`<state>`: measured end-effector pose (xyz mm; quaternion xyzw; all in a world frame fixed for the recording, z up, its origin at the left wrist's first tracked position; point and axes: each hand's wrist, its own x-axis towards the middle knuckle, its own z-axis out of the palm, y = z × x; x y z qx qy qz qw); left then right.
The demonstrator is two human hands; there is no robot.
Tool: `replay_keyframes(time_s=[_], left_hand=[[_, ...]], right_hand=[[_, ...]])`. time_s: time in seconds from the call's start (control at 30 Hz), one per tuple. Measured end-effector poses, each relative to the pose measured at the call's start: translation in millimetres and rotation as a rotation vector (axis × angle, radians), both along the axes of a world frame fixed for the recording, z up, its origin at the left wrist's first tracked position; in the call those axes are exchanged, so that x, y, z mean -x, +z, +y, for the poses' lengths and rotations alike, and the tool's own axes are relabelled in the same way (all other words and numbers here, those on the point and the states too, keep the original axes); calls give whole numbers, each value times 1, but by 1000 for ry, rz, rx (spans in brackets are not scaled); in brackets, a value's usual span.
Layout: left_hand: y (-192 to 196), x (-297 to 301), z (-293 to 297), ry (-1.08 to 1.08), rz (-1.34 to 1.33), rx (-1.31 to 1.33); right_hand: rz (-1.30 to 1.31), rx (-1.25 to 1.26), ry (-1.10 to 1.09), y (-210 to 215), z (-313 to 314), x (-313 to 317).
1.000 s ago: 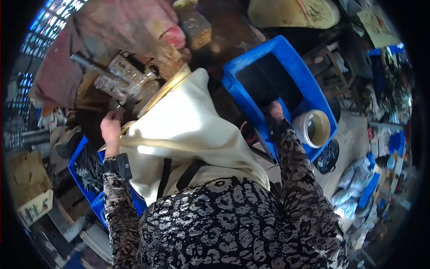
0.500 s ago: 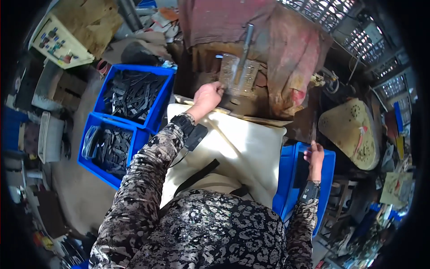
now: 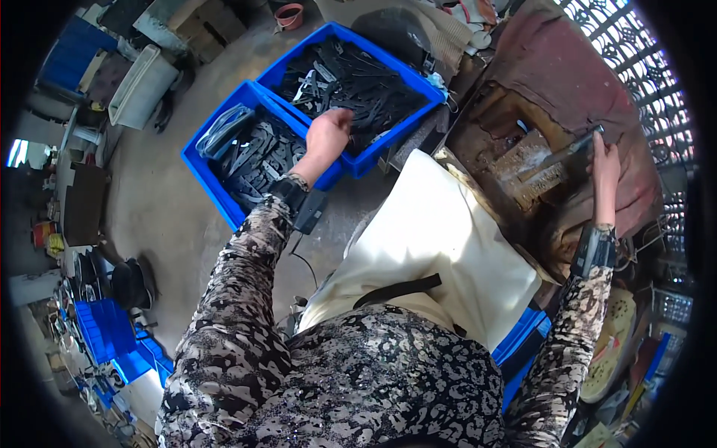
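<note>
My left hand [image 3: 327, 142] is over the near edge of a blue crate [image 3: 334, 31] full of dark flat metal strips [image 3: 373, 89]. Its fingers are curled together, and I cannot make out anything between them. On the right, my right hand [image 3: 606, 173] closes at the upper end of a metal bar handle [image 3: 573, 147]. That bar slants down to a worn, speckled metal plate [image 3: 529, 168] set into the brown bench. A second blue crate [image 3: 211, 193], left of the first, holds more grey-black strips [image 3: 269, 160] and a clear plastic bag [image 3: 224, 131].
A cream cloth [image 3: 441, 224] covers my lap up to the bench edge. Reddish cloth [image 3: 575, 67] drapes the bench's far side. Another blue crate [image 3: 523, 336] sits by my right thigh. A white bin [image 3: 146, 86] and a red pot [image 3: 289, 15] stand on the floor.
The view has swung left. My left hand has gone from the bench edge to the strip crates. My right hand has left the crate at my right and is at the bar handle.
</note>
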<state>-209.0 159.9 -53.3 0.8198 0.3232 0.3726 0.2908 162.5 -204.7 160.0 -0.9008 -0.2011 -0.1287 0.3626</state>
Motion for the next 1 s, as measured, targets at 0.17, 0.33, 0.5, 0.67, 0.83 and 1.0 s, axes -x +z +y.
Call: replay_keyframes(time_s=[0.17, 0.33, 0.5, 0.67, 0.83, 1.0], left_hand=[[-15, 45, 19, 128, 152, -162], [-8, 13, 16, 54, 310, -393], [12, -51, 7, 52, 577, -134], [38, -84, -9, 68, 961, 109], [16, -84, 7, 127, 861, 105], [12, -83, 18, 79, 732, 303]], right_hand=[[-153, 237, -220, 12, 18, -9], [-362, 468, -180, 17, 12, -50], [-123, 582, -147, 29, 24, -58], [-6, 657, -146, 32, 32, -59], [21, 693, -114, 38, 45, -58], [45, 697, -129, 39, 48, -58]])
